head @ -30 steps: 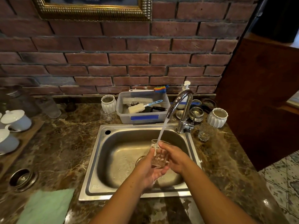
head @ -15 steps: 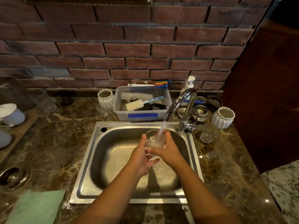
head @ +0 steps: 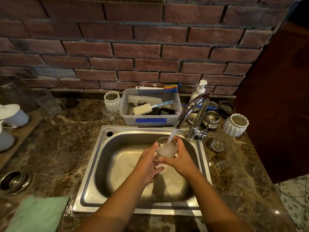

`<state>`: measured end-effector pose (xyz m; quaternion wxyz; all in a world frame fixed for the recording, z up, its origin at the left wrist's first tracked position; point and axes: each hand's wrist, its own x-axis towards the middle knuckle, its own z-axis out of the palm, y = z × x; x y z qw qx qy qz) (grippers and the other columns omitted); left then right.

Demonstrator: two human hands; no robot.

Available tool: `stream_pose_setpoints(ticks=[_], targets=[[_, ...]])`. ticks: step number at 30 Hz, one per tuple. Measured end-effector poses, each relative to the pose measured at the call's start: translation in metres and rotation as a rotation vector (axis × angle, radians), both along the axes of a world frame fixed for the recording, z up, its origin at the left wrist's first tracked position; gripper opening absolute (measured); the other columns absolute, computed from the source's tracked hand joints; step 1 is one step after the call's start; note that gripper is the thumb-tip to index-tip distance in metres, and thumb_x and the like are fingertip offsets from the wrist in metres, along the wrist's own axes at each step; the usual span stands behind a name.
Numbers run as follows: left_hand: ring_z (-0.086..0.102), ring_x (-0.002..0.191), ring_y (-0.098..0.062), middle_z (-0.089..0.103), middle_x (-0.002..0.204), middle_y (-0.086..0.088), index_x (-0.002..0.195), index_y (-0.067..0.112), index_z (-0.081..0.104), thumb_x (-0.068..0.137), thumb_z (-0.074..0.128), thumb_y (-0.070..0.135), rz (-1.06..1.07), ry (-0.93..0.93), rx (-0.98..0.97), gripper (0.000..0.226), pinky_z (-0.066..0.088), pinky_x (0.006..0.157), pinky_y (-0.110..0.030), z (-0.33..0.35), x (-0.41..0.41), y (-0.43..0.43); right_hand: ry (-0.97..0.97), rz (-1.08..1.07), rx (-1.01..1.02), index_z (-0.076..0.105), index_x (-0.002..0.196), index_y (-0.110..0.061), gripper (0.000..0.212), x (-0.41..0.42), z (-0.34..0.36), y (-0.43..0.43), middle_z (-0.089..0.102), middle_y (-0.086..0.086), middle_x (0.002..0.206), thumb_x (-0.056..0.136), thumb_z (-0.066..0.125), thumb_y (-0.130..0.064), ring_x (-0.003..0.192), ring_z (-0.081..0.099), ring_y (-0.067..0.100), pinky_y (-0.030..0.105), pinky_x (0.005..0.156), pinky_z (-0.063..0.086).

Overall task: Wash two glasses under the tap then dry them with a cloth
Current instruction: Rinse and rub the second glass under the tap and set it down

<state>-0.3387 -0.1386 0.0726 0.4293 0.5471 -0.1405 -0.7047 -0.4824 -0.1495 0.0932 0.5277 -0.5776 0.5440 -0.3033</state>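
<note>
1. Holding a clear round drinking glass upright over the basin of the stainless steel sink, toward the basin's back right corner, mouth up beneath the spout.
2. Gripping that glass from the left with the left hand, thumb up along the wall, fingers curled under the base.
3. Clasping it from the right with the right hand, fingers wrapped round the far side, thumb laid across the near side.
4. Catching a white stream of water from the curved chrome tap, with the glass frothing white inside.
5. Not touching a second clear glass with a cut pattern, upright on the brown marbled stone counter just beside the sink's right rim, near the tap's base.
6. Well apart from a pale green cloth lying flat at the counter's front left corner.
7. Facing a grey plastic tub with a strip of blue tape, set along the counter's back edge behind the sink and holding white brushes.
8. Also facing a white ribbed ceramic cup just left of that tub.
</note>
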Motion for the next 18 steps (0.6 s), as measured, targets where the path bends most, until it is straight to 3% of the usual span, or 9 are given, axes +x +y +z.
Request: stream_pose_setpoints(ticks=[4, 9, 14, 18], targets=[[0.062, 0.118, -0.035, 0.067, 0.125, -0.018, 0.124, 0.023, 0.057, 0.091, 0.062, 0.051, -0.017, 0.012, -0.007, 0.044, 0.048, 0.101, -0.054, 0.0012, 0.0017, 0.0010, 0.007, 0.039, 0.007, 0.036, 0.138, -0.031, 0.081, 0.0012, -0.0014, -0.0016, 0.055, -0.007, 0.127, 0.074, 0.086, -0.020, 0.110, 0.056, 0.003, 0.012, 0.074, 0.049], [0.062, 0.117, -0.036, 0.065, 0.126, -0.019, 0.107, 0.029, 0.055, 0.093, 0.063, 0.048, -0.025, 0.010, -0.019, 0.025, 0.047, 0.102, -0.055, 0.0012, 0.0024, -0.0003, -0.003, 0.022, 0.004, 0.038, 0.136, -0.032, 0.083, -0.0008, -0.0041, -0.0021, 0.055, -0.006, 0.129, 0.071, 0.088, -0.022, 0.116, 0.055, 0.007, 0.018, 0.084, 0.049], [0.060, 0.119, -0.035, 0.064, 0.126, -0.017, 0.109, 0.027, 0.056, 0.094, 0.062, 0.047, -0.004, 0.031, -0.016, 0.026, 0.044, 0.108, -0.056, -0.0042, 0.0005, 0.0027, -0.011, 0.028, 0.010, 0.039, 0.134, -0.030, 0.079, -0.0022, -0.0048, -0.0006, 0.055, -0.007, 0.126, 0.072, 0.087, -0.020, 0.114, 0.056, 0.006, 0.016, 0.080, 0.051], [0.061, 0.119, -0.035, 0.065, 0.127, -0.015, 0.119, 0.026, 0.056, 0.092, 0.063, 0.049, -0.002, 0.025, -0.028, 0.035, 0.044, 0.109, -0.057, -0.0065, 0.0016, 0.0038, 0.005, 0.059, 0.010, 0.040, 0.134, -0.029, 0.079, -0.0015, -0.0059, -0.0002, 0.057, -0.007, 0.126, 0.072, 0.088, -0.021, 0.116, 0.058, 0.010, 0.025, 0.088, 0.055]])
